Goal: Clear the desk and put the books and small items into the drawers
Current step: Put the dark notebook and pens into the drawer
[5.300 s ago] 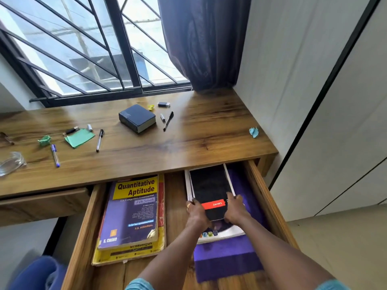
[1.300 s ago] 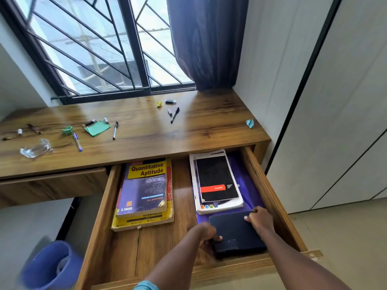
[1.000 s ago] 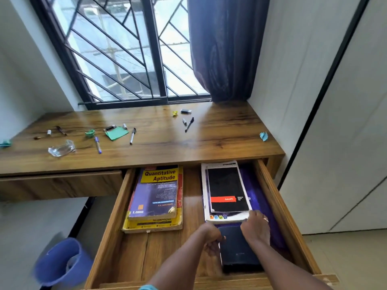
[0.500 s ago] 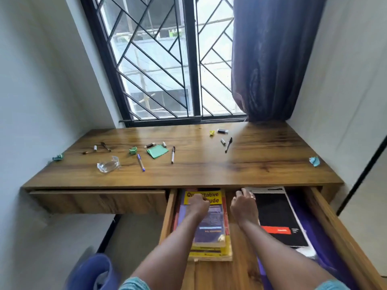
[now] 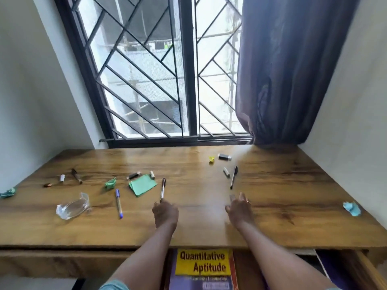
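Wooden desk (image 5: pixel 272 206), bare between hands (image 5: pixel 165 212), pens outboard

Home study nook: wooden desk (image 5: pixel 272 206) under barred window (image 5: pixel 167 80), purple curtain (image 5: pixel 289 70), scattered pens.

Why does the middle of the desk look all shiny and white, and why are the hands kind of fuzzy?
Head view: daylight from the window bounces off the glossy desk, leaving a pale glare patch between the hands. Head view: the left hand and right hand look smeared, likely motion blur. Head view: the wide lens bends the walls and window bars outward.
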Demonstrator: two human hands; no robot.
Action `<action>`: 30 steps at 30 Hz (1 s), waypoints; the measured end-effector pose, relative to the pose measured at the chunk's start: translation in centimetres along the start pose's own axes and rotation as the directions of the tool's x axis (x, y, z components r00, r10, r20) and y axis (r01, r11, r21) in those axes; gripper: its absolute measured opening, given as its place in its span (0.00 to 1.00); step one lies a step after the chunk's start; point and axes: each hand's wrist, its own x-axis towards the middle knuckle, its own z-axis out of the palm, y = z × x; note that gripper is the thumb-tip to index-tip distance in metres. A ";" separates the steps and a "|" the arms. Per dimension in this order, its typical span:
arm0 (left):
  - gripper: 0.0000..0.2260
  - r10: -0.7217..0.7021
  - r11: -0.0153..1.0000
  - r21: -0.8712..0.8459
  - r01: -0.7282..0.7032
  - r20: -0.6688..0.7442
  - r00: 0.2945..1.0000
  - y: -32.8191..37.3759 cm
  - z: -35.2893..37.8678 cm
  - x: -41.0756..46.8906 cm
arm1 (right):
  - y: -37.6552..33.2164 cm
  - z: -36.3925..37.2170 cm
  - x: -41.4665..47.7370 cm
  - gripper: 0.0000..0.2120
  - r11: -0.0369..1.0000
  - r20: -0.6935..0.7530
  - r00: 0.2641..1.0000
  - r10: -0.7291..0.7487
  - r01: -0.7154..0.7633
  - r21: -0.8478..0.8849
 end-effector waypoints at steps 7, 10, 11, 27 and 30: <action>0.20 -0.045 0.992 0.112 0.063 -0.156 0.987 2.9 4.3 6.8 | 0.5 2.0 10.5 0.24 0.998 -0.001 0.998 -0.070 0.070 -0.009; 0.14 -0.129 0.990 0.035 0.139 -0.205 0.970 2.8 5.5 7.8 | 0.9 2.9 11.8 0.18 0.999 -0.003 0.999 -0.046 0.046 0.019; 0.15 -0.140 0.989 0.020 0.148 -0.215 0.967 2.7 5.6 8.1 | 1.1 3.2 11.8 0.18 0.999 -0.005 0.999 -0.034 0.034 0.034; 0.15 -0.141 0.963 -0.211 0.167 0.134 0.981 -1.5 -1.0 -5.0 | 2.0 -1.2 -5.0 0.15 0.860 0.000 0.901 0.434 -0.414 0.299; 0.14 -0.058 0.964 -0.242 0.109 0.205 0.977 -4.5 -2.4 -10.5 | 2.4 -1.1 -11.5 0.14 0.851 0.069 0.899 0.432 -0.432 0.300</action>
